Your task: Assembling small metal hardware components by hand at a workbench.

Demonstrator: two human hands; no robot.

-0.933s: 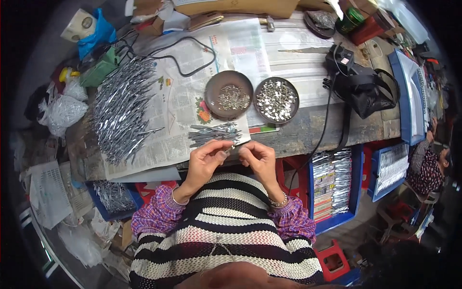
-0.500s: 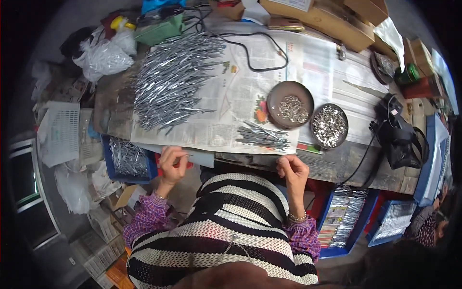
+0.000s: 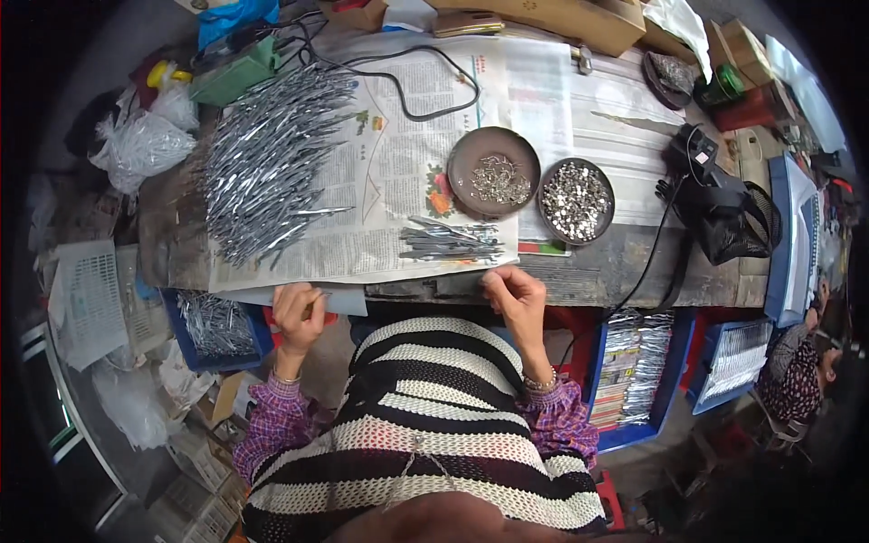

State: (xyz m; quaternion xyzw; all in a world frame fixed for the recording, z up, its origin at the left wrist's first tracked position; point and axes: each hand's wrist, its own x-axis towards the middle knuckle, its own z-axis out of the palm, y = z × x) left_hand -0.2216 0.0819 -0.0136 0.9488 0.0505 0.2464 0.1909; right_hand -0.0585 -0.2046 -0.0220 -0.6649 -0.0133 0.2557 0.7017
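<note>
Both my hands are at the near edge of the table. My left hand [image 3: 298, 319] is closed in a pinch beside the newspaper's near-left edge; a tiny dark tip shows at its fingers, too small to name. At the newspaper's near-right corner, my right hand [image 3: 518, 300] has thumb and forefinger together, and what they hold, if anything, is hidden. Just beyond it lies a small bunch of slender metal pieces [image 3: 451, 241]. A large heap of similar pointed silvery pieces [image 3: 267, 167] covers the left of the newspaper [image 3: 398, 154].
Two round dishes hold small metal parts: a brown one [image 3: 464, 192] and a darker one [image 3: 546, 217]. Blue trays of metal pieces stand lower left [image 3: 181, 337] and lower right [image 3: 685, 362]. A black cable [image 3: 407, 113] curls across the paper. Another person [image 3: 789, 366] sits at far right.
The surroundings have slid left in the picture, with the table's right side rising, as the camera turned. Both hands keep their pinched pose by the table edge.
</note>
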